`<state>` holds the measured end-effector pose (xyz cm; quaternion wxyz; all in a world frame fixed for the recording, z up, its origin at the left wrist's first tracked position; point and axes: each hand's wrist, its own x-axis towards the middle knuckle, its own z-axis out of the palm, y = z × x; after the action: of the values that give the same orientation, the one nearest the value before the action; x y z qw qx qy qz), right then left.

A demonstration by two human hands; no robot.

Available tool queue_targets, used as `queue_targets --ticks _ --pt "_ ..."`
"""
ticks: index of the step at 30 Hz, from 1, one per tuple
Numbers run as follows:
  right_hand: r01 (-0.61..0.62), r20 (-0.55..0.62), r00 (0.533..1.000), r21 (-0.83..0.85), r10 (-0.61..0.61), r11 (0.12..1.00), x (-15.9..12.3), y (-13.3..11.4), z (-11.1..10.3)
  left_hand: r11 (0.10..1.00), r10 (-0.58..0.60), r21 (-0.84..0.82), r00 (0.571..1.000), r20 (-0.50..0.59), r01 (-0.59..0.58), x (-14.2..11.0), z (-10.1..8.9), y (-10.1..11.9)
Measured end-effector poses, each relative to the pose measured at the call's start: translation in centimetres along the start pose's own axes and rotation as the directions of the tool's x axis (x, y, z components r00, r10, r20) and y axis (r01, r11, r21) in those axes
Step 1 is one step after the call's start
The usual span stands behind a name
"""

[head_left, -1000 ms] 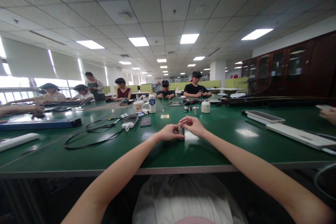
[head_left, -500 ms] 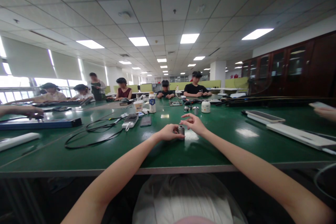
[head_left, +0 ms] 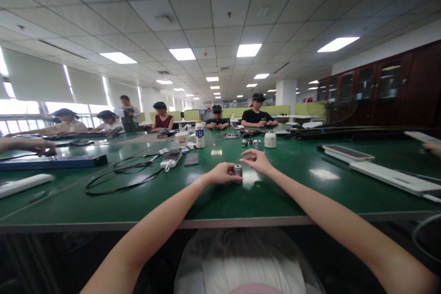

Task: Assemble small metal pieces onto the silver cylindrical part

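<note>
A small silver metal cylinder (head_left: 237,171) with a dark hole in its top stands upright on the green table. My left hand (head_left: 223,173) grips it from the left side, thumb on the near side. Just above and to the right hovers my right hand (head_left: 257,161), its index finger and thumb curved but apart, not touching the cylinder. Nothing can be made out between those fingers. Farther back are another small grey cylinder (head_left: 257,144) and a few shiny metal parts (head_left: 245,142).
A white jar (head_left: 270,139), a bottle (head_left: 200,134) and a paper cup (head_left: 182,138) stand farther back. Black cables (head_left: 120,188) and a white device (head_left: 171,159) lie to the left. A phone (head_left: 348,152) rests at right. Several people sit around the table; a co-worker's hand (head_left: 44,148) is at far left.
My right hand has drawn slightly right, away from the cylinder's top, uncovering it. My left hand keeps its grip, and the cylinder has stayed in place.
</note>
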<state>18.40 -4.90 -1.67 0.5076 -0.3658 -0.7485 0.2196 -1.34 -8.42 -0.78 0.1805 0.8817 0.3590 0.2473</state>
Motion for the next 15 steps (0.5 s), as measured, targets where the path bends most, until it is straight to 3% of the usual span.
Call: queue_targets --ticks 4,7,11,15 --pt "-0.155 0.186 0.968 -0.094 0.171 0.983 0.3 2.7 -1.0 1.000 0.003 -0.002 1.000 0.002 -0.003 -0.1 0.0 0.0" --pt "-0.239 0.281 0.927 -0.067 0.248 0.969 0.4 3.5 -1.4 1.000 0.006 0.001 1.000 0.002 -0.006 -0.1 0.0 0.0" --pt "-0.269 0.305 0.916 -0.013 0.260 0.963 0.5 3.5 -1.4 1.000 0.005 0.007 1.000 0.002 -0.005 -0.1 -0.1 -0.1" --pt "-0.260 0.258 0.930 -0.037 0.261 0.965 0.4 3.4 -1.1 1.000 0.007 0.004 1.000 -0.003 -0.006 -0.1 0.0 -0.2"
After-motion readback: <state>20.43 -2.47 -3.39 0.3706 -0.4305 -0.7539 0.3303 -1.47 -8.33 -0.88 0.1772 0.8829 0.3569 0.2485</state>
